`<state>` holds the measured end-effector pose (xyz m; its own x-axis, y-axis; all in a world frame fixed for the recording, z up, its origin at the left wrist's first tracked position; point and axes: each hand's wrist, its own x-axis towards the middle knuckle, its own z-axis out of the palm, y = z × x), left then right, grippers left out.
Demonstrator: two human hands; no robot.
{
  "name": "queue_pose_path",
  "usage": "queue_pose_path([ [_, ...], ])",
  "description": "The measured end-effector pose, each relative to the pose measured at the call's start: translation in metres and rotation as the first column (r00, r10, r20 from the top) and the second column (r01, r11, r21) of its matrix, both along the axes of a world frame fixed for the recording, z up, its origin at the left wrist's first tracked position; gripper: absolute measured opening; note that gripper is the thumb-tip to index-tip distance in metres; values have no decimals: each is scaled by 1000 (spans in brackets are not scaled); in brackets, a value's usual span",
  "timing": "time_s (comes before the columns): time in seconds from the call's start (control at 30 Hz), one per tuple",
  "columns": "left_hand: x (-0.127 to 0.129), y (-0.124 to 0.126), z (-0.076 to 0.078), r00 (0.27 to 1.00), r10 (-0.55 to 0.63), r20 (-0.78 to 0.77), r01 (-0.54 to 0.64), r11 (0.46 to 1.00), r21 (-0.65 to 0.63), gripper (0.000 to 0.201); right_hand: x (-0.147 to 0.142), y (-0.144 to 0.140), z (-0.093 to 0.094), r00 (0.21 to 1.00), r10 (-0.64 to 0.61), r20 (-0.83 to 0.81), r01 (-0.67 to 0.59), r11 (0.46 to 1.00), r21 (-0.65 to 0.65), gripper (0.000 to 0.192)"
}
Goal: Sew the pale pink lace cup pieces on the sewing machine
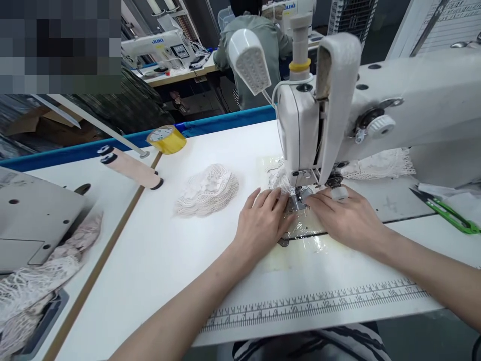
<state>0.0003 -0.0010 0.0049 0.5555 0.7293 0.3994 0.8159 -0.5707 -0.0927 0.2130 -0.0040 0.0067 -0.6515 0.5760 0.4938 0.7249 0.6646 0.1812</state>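
Note:
A white sewing machine (300, 130) stands in front of me, its presser foot (298, 200) down between my hands. My left hand (261, 220) lies palm down just left of the foot, fingers laid out flat, their tips touching a white lace piece (277, 175). On the foot's other side is my right hand (347, 218), its fingers drawn together and pointing at the needle area. Part of the machine head covers some of those fingers, and what they pinch is hidden. Clear tape covers the metal bed plate (304, 225) below the foot.
A stack of white lace pieces (208, 190) lies left of my hands. Beyond it are a thread cone (131, 168) and a yellow tape roll (167, 139). Green-handled scissors (447, 210) and more lace (379, 164) lie right. A printed ruler (300, 308) runs along the front edge. Another person (250, 55) sits behind.

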Motion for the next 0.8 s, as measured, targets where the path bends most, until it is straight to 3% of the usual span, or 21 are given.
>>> queue_pose_path([
  [0.07,0,-7,4,996,-84,-12,84,996,-5,35,-3,-2,-2,998,48,-40,-52,992,-111,40],
  [0.1,0,-12,6,983,-185,-15,185,983,-11,33,-5,-2,-3,993,100,-62,-109,979,-171,42],
  [0.17,0,-22,10,895,-445,3,445,895,3,31,-8,-3,-5,961,254,-107,-273,929,-250,40],
  [0.23,0,-29,12,799,-597,66,593,802,76,26,-8,-4,-6,906,387,-170,-421,868,-264,32],
  [0.27,0,-31,13,802,-587,114,576,809,116,21,-8,-5,-5,880,426,-207,-470,843,-263,27],
  [0.3,0,-32,13,838,-519,166,502,854,134,17,-7,-5,-3,860,448,-245,-504,822,-265,24],
  [0.37,-1,-29,12,936,-278,218,268,961,73,12,-5,-5,1,832,463,-305,-543,792,-280,26],
  [0.43,-1,-25,11,984,-78,159,86,995,-42,17,-2,-5,4,818,474,-326,-565,769,-300,30],
  [0.47,-1,-23,10,992,-37,117,48,995,-88,18,-1,-5,6,816,475,-329,-568,765,-304,31],
  [0.63,1,-21,7,993,-11,118,28,989,-143,10,2,-2,6,836,461,-298,-540,788,-295,32],
  [0.73,2,-23,9,957,-16,291,75,978,-193,10,1,-4,6,882,401,-247,-456,857,-241,27],
  [0.8,3,-25,13,894,6,448,122,959,-257,7,-1,-8,6,915,308,-262,-358,917,-173,20],
])
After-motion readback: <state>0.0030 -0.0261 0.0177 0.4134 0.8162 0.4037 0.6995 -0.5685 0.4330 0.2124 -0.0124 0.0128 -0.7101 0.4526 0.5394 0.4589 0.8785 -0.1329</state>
